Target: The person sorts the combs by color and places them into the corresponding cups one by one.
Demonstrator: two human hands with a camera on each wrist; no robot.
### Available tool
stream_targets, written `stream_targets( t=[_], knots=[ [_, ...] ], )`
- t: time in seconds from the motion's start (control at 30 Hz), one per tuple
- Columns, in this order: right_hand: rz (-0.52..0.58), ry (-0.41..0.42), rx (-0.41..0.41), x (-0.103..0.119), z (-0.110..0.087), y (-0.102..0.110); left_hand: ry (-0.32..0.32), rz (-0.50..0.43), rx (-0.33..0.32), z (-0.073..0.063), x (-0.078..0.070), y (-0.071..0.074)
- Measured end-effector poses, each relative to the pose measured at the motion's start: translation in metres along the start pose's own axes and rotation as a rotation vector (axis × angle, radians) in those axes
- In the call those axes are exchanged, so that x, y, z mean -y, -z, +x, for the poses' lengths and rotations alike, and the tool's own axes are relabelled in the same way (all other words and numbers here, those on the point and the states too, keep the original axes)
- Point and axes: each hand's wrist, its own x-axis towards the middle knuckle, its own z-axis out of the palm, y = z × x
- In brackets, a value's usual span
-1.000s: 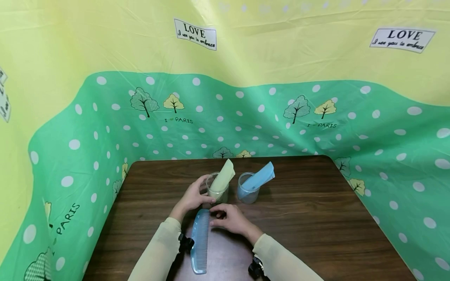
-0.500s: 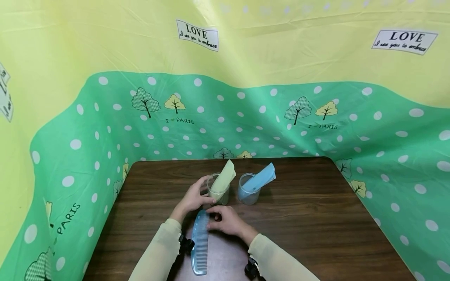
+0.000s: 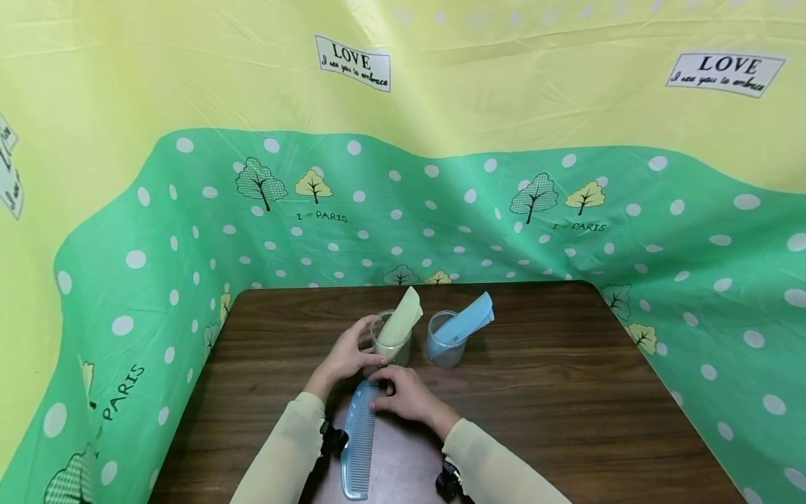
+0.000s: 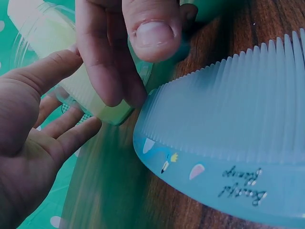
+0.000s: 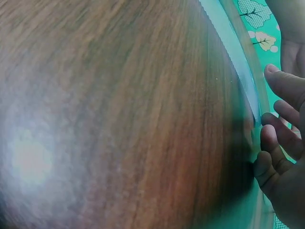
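Note:
My left hand (image 3: pixel 345 350) curves round a clear plastic cup (image 3: pixel 400 355) that holds a tilted pale yellow-green comb (image 3: pixel 400 318). Below it on the table lies a large translucent blue comb (image 3: pixel 350 448), teeth to the right. My right hand (image 3: pixel 411 396) is at the comb's far end, its bent fingertips right at the tip. Close up in the left wrist view, the right fingers (image 4: pixel 102 71) overlap the tip of the blue comb (image 4: pixel 224 109), with no clear pinch. The left fingers (image 4: pixel 81 133) lie along the cup's wall. Little of the comb shows in the right wrist view.
A second clear cup (image 3: pixel 446 355) stands to the right with light-blue combs (image 3: pixel 466 318) leaning in it. The dark wooden table (image 3: pixel 567 392) ends at a green and yellow printed cloth (image 3: pixel 428 203) behind and on both sides.
My right hand has shifted left onto the blue comb's far end. Over the last half second the comb has slid slightly towards the body. The left hand has stayed at the cup.

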Motion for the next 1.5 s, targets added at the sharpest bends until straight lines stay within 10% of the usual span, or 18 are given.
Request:
stream_targets(
  t=[0.47,1.5],
  knots=[
    [-0.189,0.036,0.028,0.004,-0.002,-0.005,0.004,-0.005,0.009,0.001,0.003,0.001],
    [-0.173,-0.072,0.214,0.006,-0.006,0.008,0.000,-0.004,0.011,-0.001,0.001,0.000]
  ],
)
